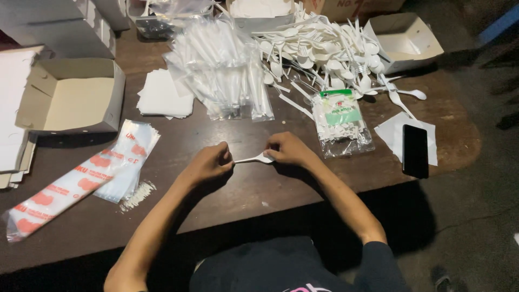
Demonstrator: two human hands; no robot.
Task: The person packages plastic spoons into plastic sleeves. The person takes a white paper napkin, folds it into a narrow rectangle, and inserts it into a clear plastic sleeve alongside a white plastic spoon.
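Hands [250, 158] pinching white spoon [255, 159], green-labelled clear packet [341, 123] beside right.

A spoon [254, 159] is held over the table [243, 189] between two hands. Behind it a heap of cutlery [324, 51] is piled; a phone [415, 150] lies right, an open box [73, 97] left.

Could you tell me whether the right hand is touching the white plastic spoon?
Touching: the head view shows the right hand pinching the white plastic spoon at its bowl end.
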